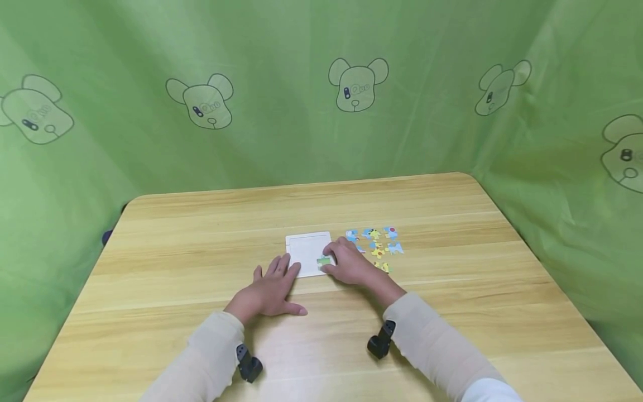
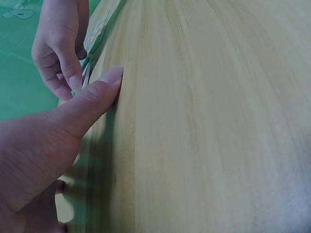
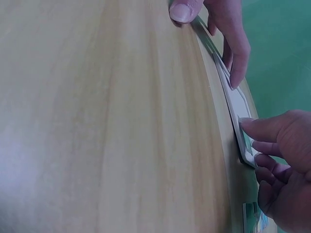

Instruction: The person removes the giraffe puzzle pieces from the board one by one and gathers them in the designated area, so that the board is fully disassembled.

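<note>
A white puzzle tray (image 1: 307, 251) with a raised rim lies near the middle of the table. On its left edge rest the spread fingertips of my left hand (image 1: 268, 293), the thumb stretched out over the wood. My right hand (image 1: 349, 263) is over the tray's right side. Its thumb and fingers pinch a green jigsaw piece (image 1: 324, 261) low in the tray's lower right part. In the right wrist view, the right thumb (image 3: 265, 127) presses at that piece by the tray rim. The right hand's fingers partly cover the tray's right edge.
Several loose jigsaw pieces (image 1: 378, 251), blue and yellow, lie right of the tray, some partly behind the right hand. The wooden table (image 1: 201, 234) is bordered by green curtains (image 1: 281, 139) at the back and sides. Each wrist wears a small black camera (image 1: 380, 341).
</note>
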Demonstrator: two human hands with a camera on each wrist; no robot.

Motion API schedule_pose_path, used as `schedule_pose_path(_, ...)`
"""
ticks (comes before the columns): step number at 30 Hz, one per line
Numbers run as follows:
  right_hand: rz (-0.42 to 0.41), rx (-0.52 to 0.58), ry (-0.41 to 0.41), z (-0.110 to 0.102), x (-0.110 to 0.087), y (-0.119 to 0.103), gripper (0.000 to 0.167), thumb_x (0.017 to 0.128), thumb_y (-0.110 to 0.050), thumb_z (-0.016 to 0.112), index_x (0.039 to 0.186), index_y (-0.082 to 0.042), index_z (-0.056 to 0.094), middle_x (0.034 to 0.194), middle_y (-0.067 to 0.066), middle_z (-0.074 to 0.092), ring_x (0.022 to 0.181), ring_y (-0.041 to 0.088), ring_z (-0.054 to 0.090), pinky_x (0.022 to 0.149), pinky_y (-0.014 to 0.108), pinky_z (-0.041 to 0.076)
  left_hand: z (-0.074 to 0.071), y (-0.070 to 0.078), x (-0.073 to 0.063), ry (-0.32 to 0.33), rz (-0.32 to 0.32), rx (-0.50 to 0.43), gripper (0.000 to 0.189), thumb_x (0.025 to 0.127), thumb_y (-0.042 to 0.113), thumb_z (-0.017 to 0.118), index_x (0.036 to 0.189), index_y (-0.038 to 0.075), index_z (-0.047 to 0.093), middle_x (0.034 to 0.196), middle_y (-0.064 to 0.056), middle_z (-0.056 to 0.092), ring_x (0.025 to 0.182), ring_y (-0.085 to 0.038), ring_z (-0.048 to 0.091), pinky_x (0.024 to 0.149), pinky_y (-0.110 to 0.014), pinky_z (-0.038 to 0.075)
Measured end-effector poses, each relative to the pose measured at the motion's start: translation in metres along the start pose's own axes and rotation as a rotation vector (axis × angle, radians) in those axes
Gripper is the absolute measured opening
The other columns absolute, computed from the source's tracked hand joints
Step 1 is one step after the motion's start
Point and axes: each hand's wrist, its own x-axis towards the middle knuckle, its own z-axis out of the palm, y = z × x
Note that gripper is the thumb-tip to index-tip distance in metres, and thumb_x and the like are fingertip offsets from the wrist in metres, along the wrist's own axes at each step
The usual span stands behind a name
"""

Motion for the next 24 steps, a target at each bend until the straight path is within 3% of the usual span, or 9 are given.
schedule_pose_path(15,-0.061,0.139,0.013,-0.0003,0.0,0.0008,0.033,0.083,-0.01,0.07,0.11,-0.009,0.051,0.083,0.003,0.052,0.071,0.013,0.047,0.067,0.028,0.043,-0.0008,0.0004,-0.0005,-0.003,-0.005,-0.01,0.104,0.075,0.072,0.057,0.151,0.016,0.015,0.158,-0.018,0.005,0.144,-0.037,0.006,0.104,-0.069,0.013)
schedule_pose_path(24,-0.082,0.213,0.055,-0.0021,-0.0054,0.0048,0.019,0.089,-0.01,0.061,0.106,-0.011,0.052,0.08,0.0,0.054,0.071,0.012,0.049,0.066,0.028,0.045,0.0,0.0005,-0.0008,0.01,0.002,-0.012,0.104,0.075,0.072,0.057,0.151,0.016,0.015,0.158,-0.018,0.005,0.144,-0.038,0.006,0.105,-0.069,0.013)
